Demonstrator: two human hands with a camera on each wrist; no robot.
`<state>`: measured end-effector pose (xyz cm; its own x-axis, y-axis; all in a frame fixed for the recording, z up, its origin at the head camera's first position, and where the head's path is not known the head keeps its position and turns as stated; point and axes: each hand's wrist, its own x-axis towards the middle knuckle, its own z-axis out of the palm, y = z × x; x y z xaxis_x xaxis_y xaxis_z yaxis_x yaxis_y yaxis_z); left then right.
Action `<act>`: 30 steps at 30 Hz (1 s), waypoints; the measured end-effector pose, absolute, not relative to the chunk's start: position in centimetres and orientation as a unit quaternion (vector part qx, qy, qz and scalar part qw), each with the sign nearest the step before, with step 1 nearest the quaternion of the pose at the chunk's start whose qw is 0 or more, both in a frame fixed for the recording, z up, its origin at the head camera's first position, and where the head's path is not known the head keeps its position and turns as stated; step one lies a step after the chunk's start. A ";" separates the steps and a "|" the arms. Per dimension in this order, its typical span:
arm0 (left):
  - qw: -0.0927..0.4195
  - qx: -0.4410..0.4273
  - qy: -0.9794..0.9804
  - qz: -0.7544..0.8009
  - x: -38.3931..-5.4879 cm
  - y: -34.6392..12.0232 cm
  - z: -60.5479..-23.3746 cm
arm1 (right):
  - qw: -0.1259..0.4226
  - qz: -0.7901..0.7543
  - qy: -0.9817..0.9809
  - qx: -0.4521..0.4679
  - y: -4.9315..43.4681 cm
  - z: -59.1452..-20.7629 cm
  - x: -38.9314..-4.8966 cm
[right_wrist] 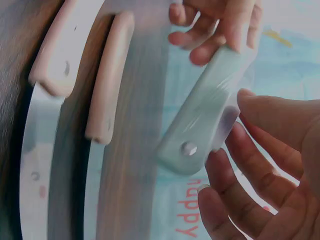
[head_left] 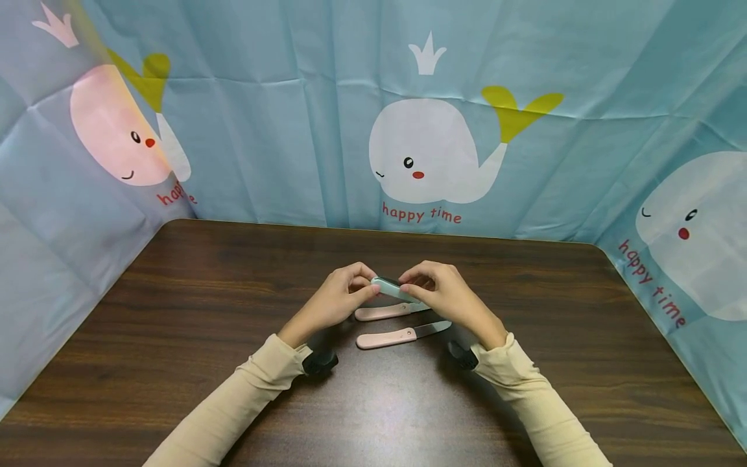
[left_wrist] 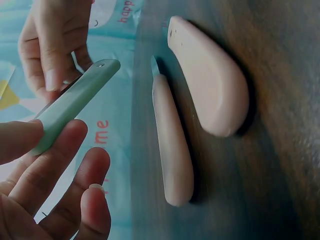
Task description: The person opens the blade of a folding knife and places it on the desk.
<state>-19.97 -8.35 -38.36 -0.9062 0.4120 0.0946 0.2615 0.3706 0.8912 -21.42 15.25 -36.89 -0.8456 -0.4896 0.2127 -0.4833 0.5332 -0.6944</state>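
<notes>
A light green folding knife [head_left: 393,288] is held up above the table between both hands, its blade folded against the handle. My left hand [head_left: 335,297] pinches one end of the green handle [left_wrist: 75,107] between thumb and fingers. At the other side, the thumb and fingers of my right hand [head_left: 446,292] pinch the dark-looking blade [right_wrist: 227,125] along the handle's edge. Nearer me, two pink-handled knives lie unfolded on the table: one pink knife [head_left: 382,313] just below the hands and another pink knife [head_left: 386,338] in front of it. Both blades point right.
The dark wooden table [head_left: 175,337] reaches out around the hands on all sides. A blue curtain [head_left: 262,130] with whale prints hangs behind its far edge and along both sides. Black wrist cameras sit at both cuffs, the left camera [head_left: 320,362] close above the table.
</notes>
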 end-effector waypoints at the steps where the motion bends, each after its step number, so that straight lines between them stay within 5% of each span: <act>1: 0.073 0.207 0.825 0.521 -19.9 -8.3 -38.4 | 0.000 -0.393 0.875 -0.281 15.1 -36.8 -21.3; 30: 0.049 0.240 0.839 0.485 -18.2 -7.3 -38.8 | -0.010 -0.385 0.872 -0.303 14.0 -37.0 -19.5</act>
<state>-18.21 -7.30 -38.78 -0.8799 0.4504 0.1511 0.3557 0.4137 0.8380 -19.55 13.96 -37.03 -0.8158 -0.5213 0.2502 -0.5360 0.5194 -0.6655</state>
